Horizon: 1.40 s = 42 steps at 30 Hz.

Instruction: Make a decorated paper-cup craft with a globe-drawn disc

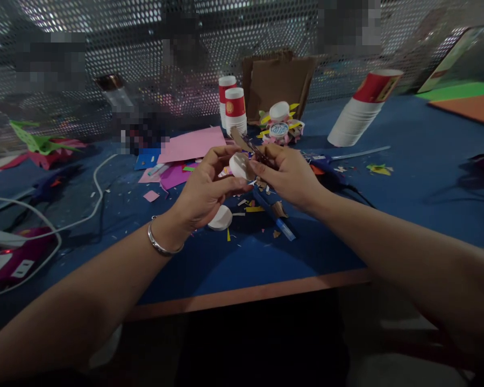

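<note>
My left hand [204, 188] curls around a small white round piece [240, 165], which looks like the cut-off base of a paper cup. Between the thumb and fingers of my right hand [292, 174] is a brown cardboard strip [246, 141], its far end sticking up to the left. The right thumb reaches the edge of the white round piece. Below the hands, a second white round piece [220, 218] lies on the table. A blue marker pen [275, 216] rests just to its right among paper scraps.
Paper-cup stacks stand upright [235, 110] and tilted [357, 115]. A decorated paper craft [280, 126] sits before a cardboard piece [280, 80]. Pink paper [193, 144] lies left of it. Glue guns [56, 183] and a white cable [99, 185] lie on the blue table [242, 269].
</note>
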Motion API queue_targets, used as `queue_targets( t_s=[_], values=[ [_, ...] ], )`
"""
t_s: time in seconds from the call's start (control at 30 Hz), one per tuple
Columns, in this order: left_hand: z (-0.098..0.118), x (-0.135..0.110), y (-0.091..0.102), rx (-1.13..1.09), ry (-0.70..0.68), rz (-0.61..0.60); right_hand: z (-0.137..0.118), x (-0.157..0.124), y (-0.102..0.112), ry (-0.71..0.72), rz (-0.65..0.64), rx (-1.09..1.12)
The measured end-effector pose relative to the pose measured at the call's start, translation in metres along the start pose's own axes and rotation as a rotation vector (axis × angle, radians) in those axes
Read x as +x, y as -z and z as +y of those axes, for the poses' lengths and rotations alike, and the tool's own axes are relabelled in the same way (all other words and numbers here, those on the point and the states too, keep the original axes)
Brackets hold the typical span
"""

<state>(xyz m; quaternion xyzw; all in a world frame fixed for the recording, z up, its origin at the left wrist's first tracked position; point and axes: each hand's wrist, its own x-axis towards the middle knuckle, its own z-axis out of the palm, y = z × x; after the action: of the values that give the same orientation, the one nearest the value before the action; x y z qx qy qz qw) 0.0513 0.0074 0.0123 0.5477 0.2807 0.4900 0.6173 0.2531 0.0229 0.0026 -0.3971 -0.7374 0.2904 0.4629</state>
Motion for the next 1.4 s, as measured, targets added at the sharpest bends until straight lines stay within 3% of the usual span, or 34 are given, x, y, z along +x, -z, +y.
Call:
queue_targets(
  t_s=[0.17,0.37,0.9,1.4],
  values=[
    [-0.001,0.0,0.001,0.019,-0.022,-0.002,-0.006,0.0,0.0,-0.053,0.105,-0.035],
    [-0.006,0.004,0.001,0.051,-0.127,-0.052,-0.009,0.001,0.001,-0.101,0.121,-0.122],
    [-0.005,0.003,-0.002,-0.085,-0.022,-0.031,-0.012,0.001,0.003,-0.069,0.147,-0.171],
    [-0.002,0.0,0.0,-0.029,0.017,-0.052,-0.013,-0.001,0.003,-0.056,0.103,-0.165]
  ],
)
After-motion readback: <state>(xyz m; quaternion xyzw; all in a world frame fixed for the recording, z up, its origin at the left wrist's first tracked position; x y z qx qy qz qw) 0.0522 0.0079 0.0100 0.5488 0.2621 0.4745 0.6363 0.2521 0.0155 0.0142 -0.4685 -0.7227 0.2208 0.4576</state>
